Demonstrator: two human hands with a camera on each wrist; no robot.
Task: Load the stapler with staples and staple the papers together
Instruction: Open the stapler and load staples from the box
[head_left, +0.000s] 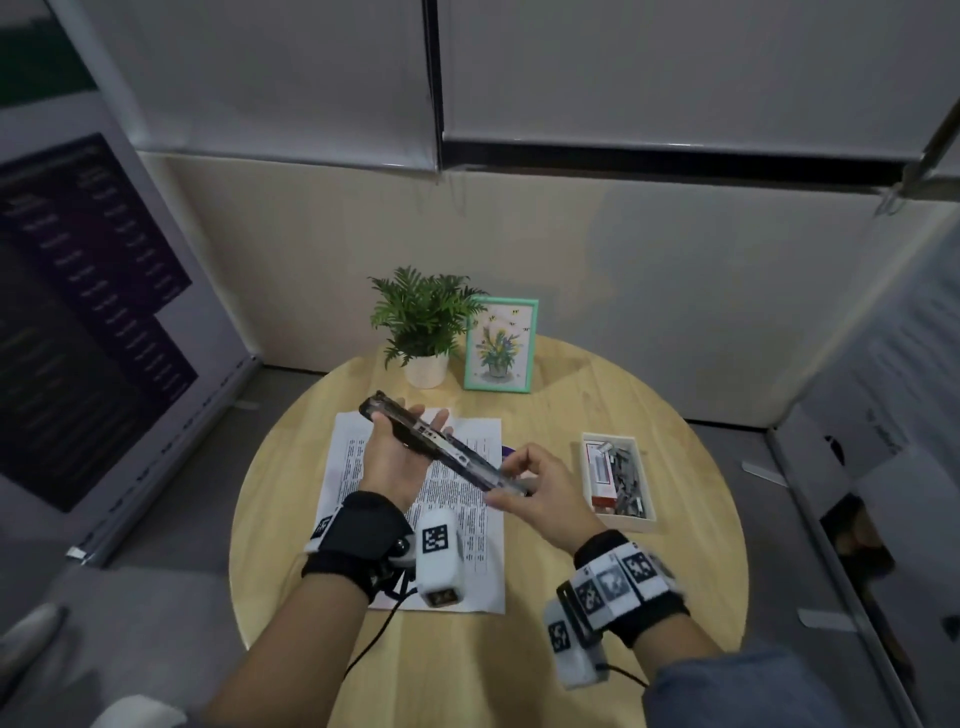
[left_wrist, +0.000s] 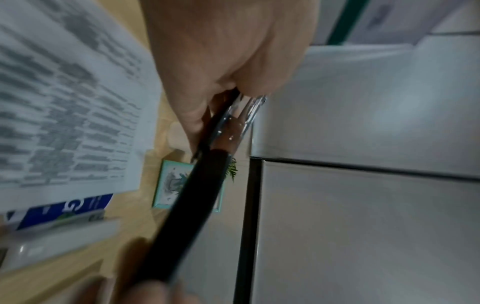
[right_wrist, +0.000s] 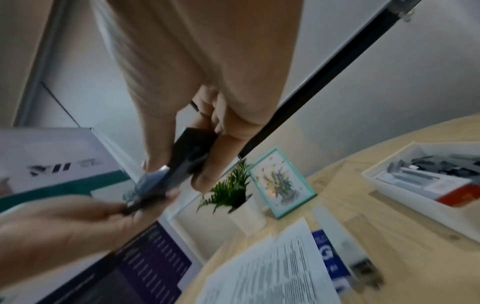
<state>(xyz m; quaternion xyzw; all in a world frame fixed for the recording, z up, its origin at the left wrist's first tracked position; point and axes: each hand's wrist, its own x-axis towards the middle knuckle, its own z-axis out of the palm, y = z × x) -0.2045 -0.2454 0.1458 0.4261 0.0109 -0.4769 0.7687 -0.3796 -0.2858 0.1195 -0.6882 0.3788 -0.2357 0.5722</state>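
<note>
Stapler (head_left: 441, 447): off the tabletop (head_left: 597, 415), held in the air between both hands above the papers (head_left: 467, 525). Swung open, I think; metal channel faces up in the head view.
Long axis: runs diagonally, far-left end high, near-right end low and pointing toward the tray.
Left hand (head_left: 397, 457): palm up, cradling the far half from below, thumb and fingers wrapped loosely round the body. Grip is grasping the stapler.
Right hand (head_left: 540, 491): pinching the near end, thumb under, fingers on top. Also grasping the stapler, nothing else in it.
Left wrist view: black arm (left_wrist: 192, 201) runs away from the camera, bright metal rail (left_wrist: 246, 115) next to it near the fingers. Blurry, so I can't tell if there are staples in the rail.
Staples (head_left: 626, 478): loose grey strips in the white tray (head_left: 649, 522), next to a red-and-white box (head_left: 602, 475). Tray is on the tabletop to the right of the papers, just beyond the right hand.
Key relation: staples are right of the stapler's low end, right hand clearly nearer. Left hand is across the papers from the tray.
Step, my read: opening/checking the magazine, loading not started.
Next, my call: left keeps the stapler steady with channel up, right lets go and reaches right for one strip.
Risk: strip has to line up with the long axis, legs down, or it jams. One-handed hold may tilt.
Papers: flat on the tabletop, unstapled, blue sheet (right_wrist: 324, 255) poking out underneath.
</note>
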